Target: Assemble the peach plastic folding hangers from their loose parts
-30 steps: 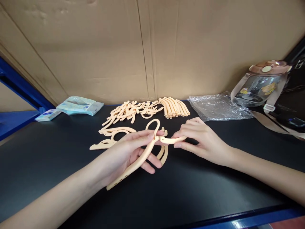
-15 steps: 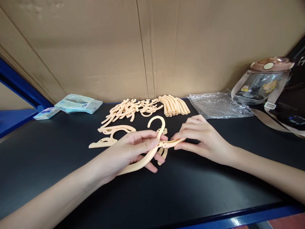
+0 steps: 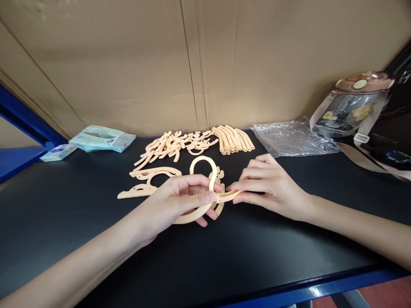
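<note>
Evidently, a beige hanger [image 3: 214,171] is held up above the middle of the table [image 3: 257,256], gripped by both hands, which are near each other but not touching. Its hook base and one curved arm [image 3: 192,217] are clamped between the thumb and fingers of the left hand [image 3: 175,199], while the other arm [image 3: 228,196] is pinched by the thumb and forefinger of the right hand [image 3: 269,184].

If that second arm were pushed at a slant, the joint could be missed or strained, and the arm might be sprung loose. With so light a pinch on a thin, smooth edge, the arm could also be let slip. Should the hands be lowered carelessly, the beige pieces [image 3: 219,208] behind the left fingers might be knocked aside, or the hook caught among them.

The joint itself is largely covered by the left thumb, so whether the arm is seated cannot be told. The lower end of the first arm is lost behind the left hand, and the far end of the second is hidden by the right fingers. In the loose pile [image 3: 162,147] beside the stacked arms [image 3: 234,139], single pieces are hard to count. Both forearms are cut off by the frame.
</note>
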`<state>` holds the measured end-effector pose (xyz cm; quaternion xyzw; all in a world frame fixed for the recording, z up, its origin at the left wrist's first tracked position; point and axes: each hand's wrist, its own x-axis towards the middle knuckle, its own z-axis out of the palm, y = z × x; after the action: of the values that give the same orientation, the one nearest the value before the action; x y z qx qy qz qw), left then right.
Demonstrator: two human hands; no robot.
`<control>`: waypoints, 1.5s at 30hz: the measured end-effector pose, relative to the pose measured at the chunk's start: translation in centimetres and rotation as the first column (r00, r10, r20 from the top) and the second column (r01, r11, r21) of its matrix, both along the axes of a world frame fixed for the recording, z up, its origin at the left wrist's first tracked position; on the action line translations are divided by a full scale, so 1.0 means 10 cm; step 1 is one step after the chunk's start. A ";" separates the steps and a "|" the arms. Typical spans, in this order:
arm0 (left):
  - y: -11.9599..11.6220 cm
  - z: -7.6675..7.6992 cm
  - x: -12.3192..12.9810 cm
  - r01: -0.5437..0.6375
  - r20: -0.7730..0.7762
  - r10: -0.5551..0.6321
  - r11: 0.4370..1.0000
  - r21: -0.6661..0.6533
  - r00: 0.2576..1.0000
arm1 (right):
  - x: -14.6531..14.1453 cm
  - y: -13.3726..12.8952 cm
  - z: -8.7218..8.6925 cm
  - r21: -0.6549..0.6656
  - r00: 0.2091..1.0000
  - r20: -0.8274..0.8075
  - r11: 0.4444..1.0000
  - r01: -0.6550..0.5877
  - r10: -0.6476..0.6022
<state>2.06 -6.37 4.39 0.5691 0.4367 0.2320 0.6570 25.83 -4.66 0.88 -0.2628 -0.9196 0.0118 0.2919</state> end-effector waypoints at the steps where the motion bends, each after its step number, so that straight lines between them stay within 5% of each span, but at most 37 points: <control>1: 0.00 0.00 0.00 -0.004 -0.002 0.004 1.000 0.009 1.000 | 0.00 -0.01 0.00 0.015 1.000 -0.001 1.000 0.007 -0.007; 8: 0.01 -0.03 0.01 -0.061 -0.046 0.064 0.996 0.066 0.997 | -0.03 -0.01 -0.02 0.065 0.999 0.016 0.997 0.047 -0.048; 15: -0.05 -0.01 0.05 0.012 -0.110 0.014 0.974 0.226 0.994 | -0.05 -0.03 0.01 0.121 0.997 0.027 0.990 0.074 -0.078; 29: -0.12 0.00 0.13 0.032 -0.063 -0.022 0.988 0.154 0.998 | -0.06 -0.05 0.04 0.247 0.942 -0.127 0.909 0.334 -0.311; 35: -0.17 -0.01 0.15 0.087 -0.057 -0.081 0.992 0.097 0.995 | -0.07 -0.07 0.02 0.174 0.995 -0.013 0.979 0.102 -0.102; 40: -0.24 -0.02 0.16 0.215 -0.088 -0.211 0.975 0.049 0.974 | -0.11 -0.11 0.04 0.122 0.986 0.110 0.983 -0.138 0.125; 45: -0.26 -0.02 0.13 0.256 -0.168 -0.251 0.967 0.009 0.953 | -0.08 -0.07 0.08 0.004 0.997 -0.060 0.998 -0.055 0.055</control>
<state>3.37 -8.97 4.21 0.6475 0.4096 0.1046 0.6340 25.03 -5.39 1.67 -0.2367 -0.9172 0.0267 0.3194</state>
